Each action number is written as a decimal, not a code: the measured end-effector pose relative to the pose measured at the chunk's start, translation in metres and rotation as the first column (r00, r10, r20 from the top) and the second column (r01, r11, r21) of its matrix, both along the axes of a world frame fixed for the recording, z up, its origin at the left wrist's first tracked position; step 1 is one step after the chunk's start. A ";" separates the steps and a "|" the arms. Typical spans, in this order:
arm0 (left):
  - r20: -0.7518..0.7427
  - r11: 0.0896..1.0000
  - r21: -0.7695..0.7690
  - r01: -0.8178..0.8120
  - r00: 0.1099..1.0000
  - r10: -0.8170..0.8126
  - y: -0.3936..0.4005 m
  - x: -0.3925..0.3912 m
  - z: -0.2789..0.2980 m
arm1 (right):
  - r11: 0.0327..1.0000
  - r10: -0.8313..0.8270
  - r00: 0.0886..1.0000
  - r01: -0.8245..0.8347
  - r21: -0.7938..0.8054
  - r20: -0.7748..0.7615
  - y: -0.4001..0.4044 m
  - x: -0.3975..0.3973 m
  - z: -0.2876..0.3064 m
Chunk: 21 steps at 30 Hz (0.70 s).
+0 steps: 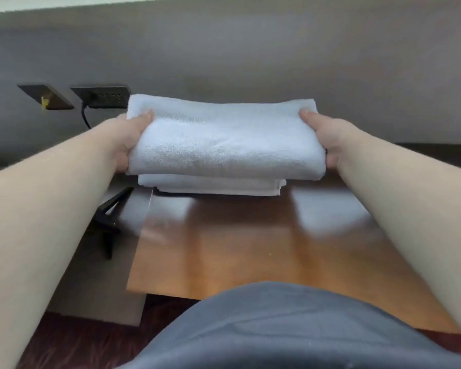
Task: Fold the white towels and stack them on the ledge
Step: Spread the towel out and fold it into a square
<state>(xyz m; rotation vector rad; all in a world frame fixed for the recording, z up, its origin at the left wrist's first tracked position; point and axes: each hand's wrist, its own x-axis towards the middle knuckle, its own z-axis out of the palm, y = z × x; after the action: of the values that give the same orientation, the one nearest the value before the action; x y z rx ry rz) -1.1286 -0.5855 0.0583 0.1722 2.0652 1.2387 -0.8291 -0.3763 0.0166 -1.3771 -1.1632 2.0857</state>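
The left hand [129, 141] and right hand [322, 139] each grasped an end of a folded white towel [224, 139], thumbs on top, fingers hidden beneath. The towel sat over a stack of folded white towels [213, 186] at the far edge of the wooden surface [250, 249], near its left corner.
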 end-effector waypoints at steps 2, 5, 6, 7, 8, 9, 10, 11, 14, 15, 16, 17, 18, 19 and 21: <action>-0.012 1.000 -0.029 0.003 1.000 -0.003 0.004 -0.019 -0.008 | 0.999 -0.016 1.000 0.017 -0.038 0.024 -0.002 -0.018 -0.007; -0.034 0.999 -0.041 0.001 0.999 -0.003 0.007 -0.043 -0.023 | 0.998 -0.030 0.998 0.033 -0.060 0.054 -0.004 -0.040 -0.018; -0.042 0.999 -0.043 0.004 0.999 -0.006 0.008 -0.048 -0.028 | 0.997 -0.033 0.997 0.037 -0.064 0.067 -0.004 -0.046 -0.022; -0.049 0.999 -0.042 0.008 0.999 -0.010 0.009 -0.054 -0.035 | 0.997 -0.034 0.996 0.040 -0.071 0.080 -0.004 -0.051 -0.026; -0.048 0.999 -0.045 0.014 0.999 -0.016 0.010 -0.059 -0.041 | 0.996 -0.034 0.995 0.041 -0.080 0.094 -0.004 -0.055 -0.031; -0.039 0.998 -0.051 0.027 0.999 -0.029 0.010 -0.062 -0.048 | 0.995 -0.030 0.993 0.040 -0.087 0.110 -0.003 -0.059 -0.035; -0.026 0.997 -0.059 0.042 0.999 -0.044 0.011 -0.066 -0.056 | 0.995 -0.026 0.992 0.037 -0.090 0.127 -0.002 -0.063 -0.039; -0.016 0.996 -0.066 0.053 0.998 -0.054 0.012 -0.069 -0.063 | 0.995 -0.023 0.990 0.035 -0.088 0.140 0.001 -0.067 -0.042; -0.012 0.994 -0.091 0.067 0.998 -0.068 0.016 -0.076 -0.082 | 0.995 -0.036 0.985 0.051 -0.086 0.167 0.008 -0.073 -0.049; -0.002 0.992 -0.105 0.072 0.997 -0.072 0.018 -0.078 -0.087 | 0.993 -0.045 0.984 0.063 -0.096 0.175 0.009 -0.073 -0.053; 0.013 0.990 -0.119 0.077 0.997 -0.076 0.018 -0.079 -0.093 | 0.992 -0.051 0.982 0.071 -0.108 0.184 0.010 -0.072 -0.057; 0.027 0.988 -0.132 0.079 0.997 -0.076 0.019 -0.080 -0.098 | 0.991 -0.047 0.979 0.071 -0.115 0.200 0.009 -0.071 -0.063; 0.032 0.986 -0.146 0.076 0.997 -0.072 0.019 -0.082 -0.103 | 0.991 -0.040 0.975 0.066 -0.112 0.217 0.009 -0.070 -0.067; 0.032 0.985 -0.157 0.074 0.997 -0.070 0.019 -0.083 -0.108 | 0.994 -0.030 0.973 0.054 -0.100 0.229 0.008 -0.070 -0.071; 0.020 0.982 -0.177 0.072 0.997 -0.069 0.020 -0.085 -0.116 | 0.999 -0.008 0.970 0.020 -0.046 0.243 0.007 -0.070 -0.077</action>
<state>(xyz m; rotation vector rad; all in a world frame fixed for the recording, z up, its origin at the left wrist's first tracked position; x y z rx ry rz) -1.2140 -0.5658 -0.0577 0.1521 2.1264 1.0043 -0.8995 -0.3695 -0.0604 -1.6967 -1.1987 1.9887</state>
